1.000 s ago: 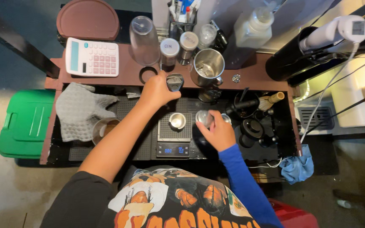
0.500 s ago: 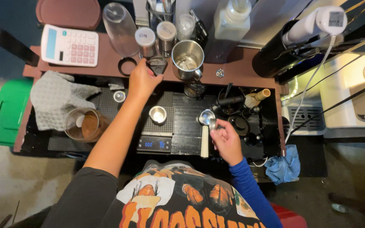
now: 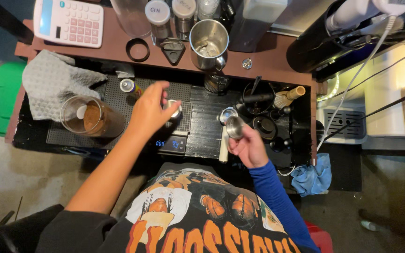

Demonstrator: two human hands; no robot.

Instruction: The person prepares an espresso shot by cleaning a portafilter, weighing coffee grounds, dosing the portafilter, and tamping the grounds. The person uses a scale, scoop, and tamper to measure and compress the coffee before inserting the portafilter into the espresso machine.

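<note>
Looking down from the head camera, I'm seeing the left hand (image 3: 150,108) reaching over the black mat, fingers curling loosely round a small metal cup (image 3: 174,110) sitting on the digital scale (image 3: 170,143) near the mat's front edge; the grip looks partial, so I can't tell if it's fully closed. The cup is resting there, I'm judging, so its contents register on the lit display. The right hand (image 3: 249,149) is hovering just past the mat's front edge, fingers pinched shut round a second small steel cup (image 3: 234,126), tilting it mouth-upward toward me, held clear of the scale. A glass jar of brown powder (image 3: 90,118) is lying by the mat's left edge beside a grey cloth (image 3: 52,89), within easy reach. A steel pitcher (image 3: 209,43) is standing on the brown shelf (image 3: 277,61) behind
</note>
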